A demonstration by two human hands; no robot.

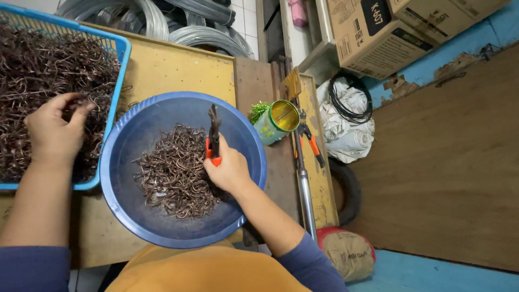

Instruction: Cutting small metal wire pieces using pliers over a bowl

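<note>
My right hand (230, 170) grips a pair of pliers with orange-red handles (214, 138), jaws pointing up, over a round blue basin (248, 135) that holds a heap of bent brown wire hooks (173, 173). My left hand (54, 130) reaches into a blue plastic basket (116, 59) at the left, fingers curled among a dense mass of the same brown wire pieces (38, 65). Both containers rest on a yellow wooden bench (173, 70).
A green tin can (275, 121) lies on its side right of the basin, beside a long metal tool with orange grips (308, 146). Coils of grey wire (178, 21) lie behind the bench. Cardboard boxes (378, 32), white cloth with black cable (348, 116) and a sack (348, 251) sit at the right.
</note>
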